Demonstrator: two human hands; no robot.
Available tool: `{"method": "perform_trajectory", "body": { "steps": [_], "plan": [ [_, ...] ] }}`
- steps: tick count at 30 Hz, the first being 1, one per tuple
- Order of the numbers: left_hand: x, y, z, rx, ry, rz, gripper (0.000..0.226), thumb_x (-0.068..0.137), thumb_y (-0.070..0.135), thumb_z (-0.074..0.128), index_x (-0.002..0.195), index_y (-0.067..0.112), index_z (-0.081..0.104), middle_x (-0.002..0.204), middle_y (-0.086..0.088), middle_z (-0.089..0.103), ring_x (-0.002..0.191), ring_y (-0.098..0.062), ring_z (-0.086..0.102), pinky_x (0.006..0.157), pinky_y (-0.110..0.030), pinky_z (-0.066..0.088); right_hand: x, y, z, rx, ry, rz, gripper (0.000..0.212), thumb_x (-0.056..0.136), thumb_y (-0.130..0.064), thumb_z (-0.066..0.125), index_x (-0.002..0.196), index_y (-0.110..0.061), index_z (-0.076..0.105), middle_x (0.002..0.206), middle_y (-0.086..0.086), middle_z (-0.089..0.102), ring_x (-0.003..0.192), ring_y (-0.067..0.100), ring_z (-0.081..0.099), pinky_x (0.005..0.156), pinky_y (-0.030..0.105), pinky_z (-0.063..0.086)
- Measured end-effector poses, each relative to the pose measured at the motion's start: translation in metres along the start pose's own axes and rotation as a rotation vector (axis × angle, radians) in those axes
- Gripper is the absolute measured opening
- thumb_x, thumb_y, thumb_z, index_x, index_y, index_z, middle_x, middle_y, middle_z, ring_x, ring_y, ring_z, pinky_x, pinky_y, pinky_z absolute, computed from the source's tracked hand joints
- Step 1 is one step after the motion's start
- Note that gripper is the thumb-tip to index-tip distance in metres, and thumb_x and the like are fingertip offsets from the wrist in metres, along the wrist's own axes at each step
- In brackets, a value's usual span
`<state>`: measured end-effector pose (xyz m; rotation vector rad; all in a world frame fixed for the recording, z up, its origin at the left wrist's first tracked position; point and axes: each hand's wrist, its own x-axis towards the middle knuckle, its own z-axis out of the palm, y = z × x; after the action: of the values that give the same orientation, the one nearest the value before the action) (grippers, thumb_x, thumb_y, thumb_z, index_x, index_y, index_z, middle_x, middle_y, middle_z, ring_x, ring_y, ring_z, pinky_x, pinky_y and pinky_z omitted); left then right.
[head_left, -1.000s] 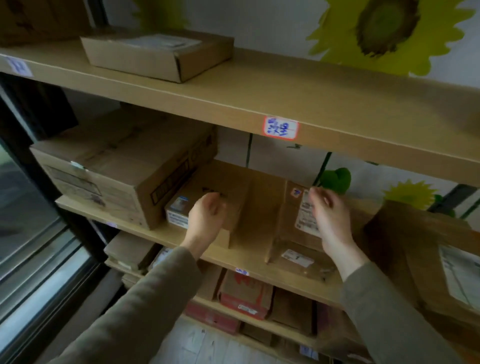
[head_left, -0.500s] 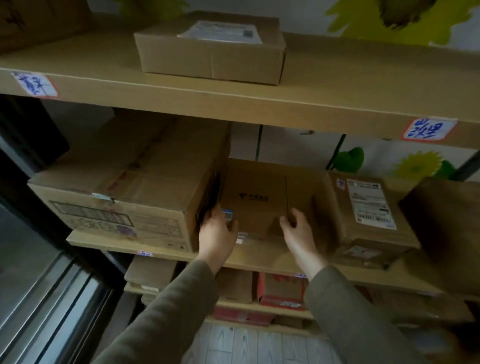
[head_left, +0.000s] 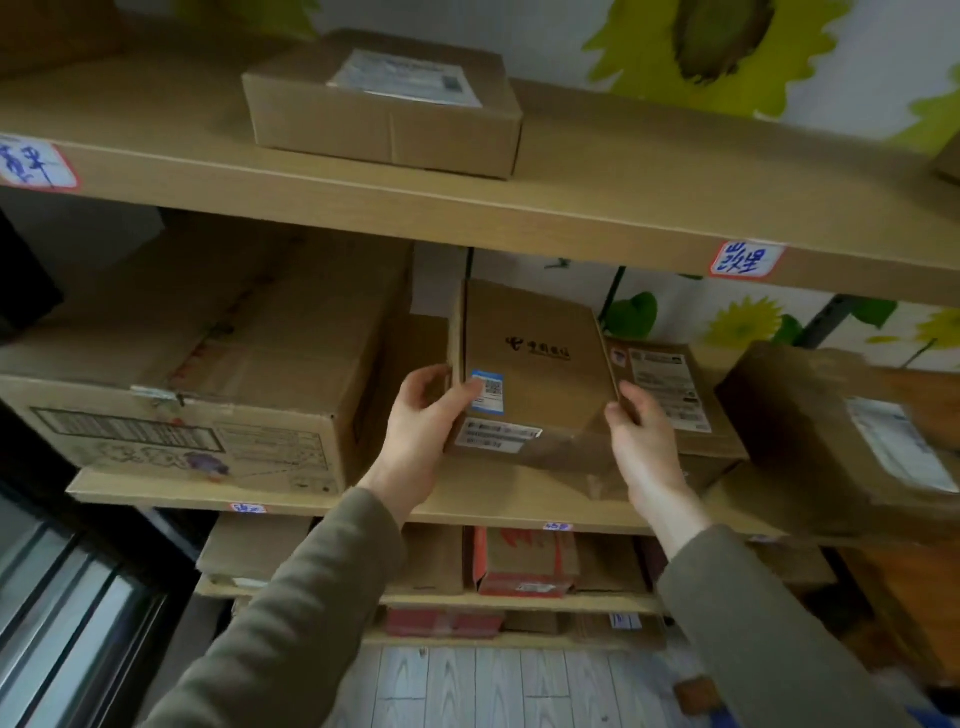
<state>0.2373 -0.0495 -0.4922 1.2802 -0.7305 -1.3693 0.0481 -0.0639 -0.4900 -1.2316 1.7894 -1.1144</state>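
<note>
The left hand (head_left: 421, 431) and right hand (head_left: 644, 441) clasp the near corners of the logo-printed cardboard parcel (head_left: 535, 374), tilted on the middle shelf (head_left: 467, 501) between a large carton (head_left: 208, 374) at nine o'clock and a labelled parcel (head_left: 670, 395) at three, seemingly the pulling-out step, which next calls for drawing it toward six, clear of both.

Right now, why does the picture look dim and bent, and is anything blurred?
Head view: dim light, deep shadow under the top shelf; the wide lens bows shelf edges; the parcel at far right is motion-smeared; the held box reads fairly sharp.
</note>
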Motion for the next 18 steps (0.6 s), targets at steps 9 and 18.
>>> {"method": "perform_trajectory", "body": {
  "steps": [9,18],
  "plan": [
    [-0.028,0.006,0.007,0.108,0.132,0.170,0.050,0.079,0.028,0.071,0.119,0.008,0.050,0.106,-0.005,0.065,0.084,-0.010,0.064,0.063,-0.015,0.051,-0.027,-0.029,0.027,-0.302,-0.173,-0.289,0.053,0.090,-0.049,0.049,0.134,-0.018,0.049,0.135,0.005,0.050,0.125,0.020,0.044,0.096,0.029,0.035],
    [-0.047,0.006,0.010,0.090,-0.081,0.181,0.036,0.097,0.025,0.044,0.133,0.016,0.047,0.118,-0.003,0.061,0.105,-0.013,0.061,0.089,-0.028,0.053,-0.047,-0.049,0.028,0.282,-0.412,-0.125,0.065,0.077,-0.045,0.068,0.134,-0.024,0.046,0.122,-0.010,0.059,0.105,0.003,0.057,0.084,0.019,0.047]
  ]
}}
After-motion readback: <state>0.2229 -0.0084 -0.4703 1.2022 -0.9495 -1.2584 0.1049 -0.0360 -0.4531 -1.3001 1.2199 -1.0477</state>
